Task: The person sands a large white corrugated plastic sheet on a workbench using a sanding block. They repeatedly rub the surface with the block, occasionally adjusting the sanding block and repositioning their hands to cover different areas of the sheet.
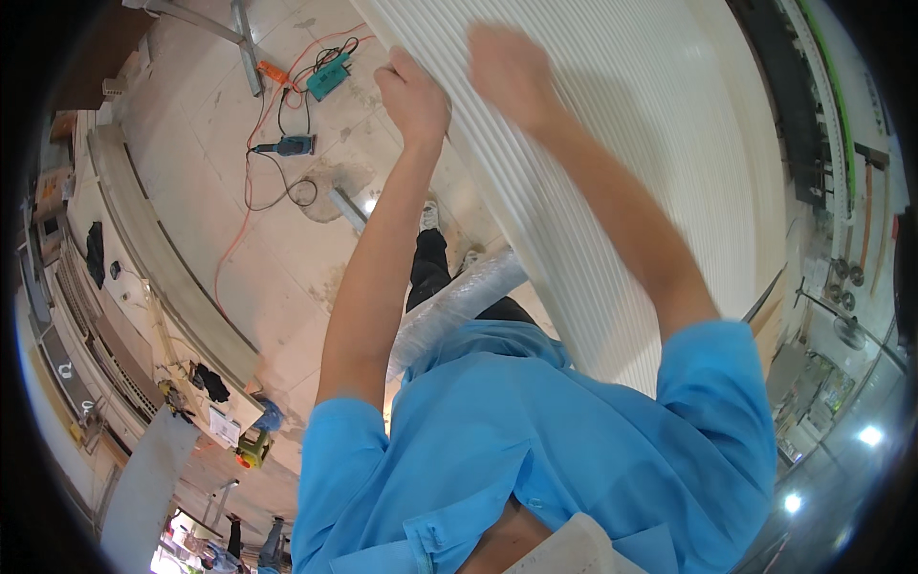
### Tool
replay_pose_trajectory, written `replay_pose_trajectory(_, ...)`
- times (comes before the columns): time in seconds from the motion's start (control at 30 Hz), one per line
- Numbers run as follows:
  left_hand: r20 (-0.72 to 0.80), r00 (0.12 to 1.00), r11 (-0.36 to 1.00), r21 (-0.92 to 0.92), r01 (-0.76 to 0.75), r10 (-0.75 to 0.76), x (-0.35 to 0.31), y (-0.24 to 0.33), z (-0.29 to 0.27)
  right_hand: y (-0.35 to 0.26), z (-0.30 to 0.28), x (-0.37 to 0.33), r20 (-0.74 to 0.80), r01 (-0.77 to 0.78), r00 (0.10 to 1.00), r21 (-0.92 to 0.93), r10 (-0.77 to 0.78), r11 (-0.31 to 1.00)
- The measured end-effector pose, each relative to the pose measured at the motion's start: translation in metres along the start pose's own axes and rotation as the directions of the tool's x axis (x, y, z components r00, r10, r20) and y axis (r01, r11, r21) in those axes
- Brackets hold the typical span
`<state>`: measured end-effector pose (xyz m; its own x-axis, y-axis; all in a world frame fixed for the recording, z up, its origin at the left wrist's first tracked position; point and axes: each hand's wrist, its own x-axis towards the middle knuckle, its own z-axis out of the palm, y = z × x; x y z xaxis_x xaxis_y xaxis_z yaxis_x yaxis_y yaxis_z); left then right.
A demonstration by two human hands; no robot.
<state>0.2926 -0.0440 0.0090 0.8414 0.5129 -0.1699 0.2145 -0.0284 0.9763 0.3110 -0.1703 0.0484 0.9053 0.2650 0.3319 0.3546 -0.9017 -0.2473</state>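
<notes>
A large white panel with fine parallel ribs [660,172] stretches from the top of the view down past my right side. My left hand [416,103] is closed at the panel's left edge, its fingers curled and the thumb on top. Whatever it may hold is hidden. Over the ribbed face, close to the same edge, is my right hand [512,75]. Motion blurs its fingers, so I cannot tell their shape or whether they touch the panel. A roll in clear plastic film [459,304] lies across in front of my waist.
On the tiled floor to the left lie a teal power tool [329,77], a blue power tool [287,145] and tangled cords. A metal stand [244,48] is at the upper left. Long strips [153,230] and a cluttered bench [182,364] line the left side.
</notes>
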Motion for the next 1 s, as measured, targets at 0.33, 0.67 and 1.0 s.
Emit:
replay_pose_trajectory(0.33,0.077,0.997,0.999,0.031,-0.025,0.023,0.023,-0.028,-0.003,0.0,-0.046,-0.13,0.028,-0.08,0.996,0.023,0.079,0.997)
replay_pose_trajectory(0.67,0.01,0.999,0.999,0.029,-0.037,0.037,0.008,-0.009,0.0,-0.002,-0.09,-0.22,0.116,-0.036,0.992,-0.136,0.052,0.99)
replay_pose_trajectory(1.0,0.011,0.995,0.994,0.049,-0.097,0.096,0.035,-0.025,0.002,-0.005,-0.053,-0.133,0.192,-0.172,0.964,-0.082,0.184,0.982)
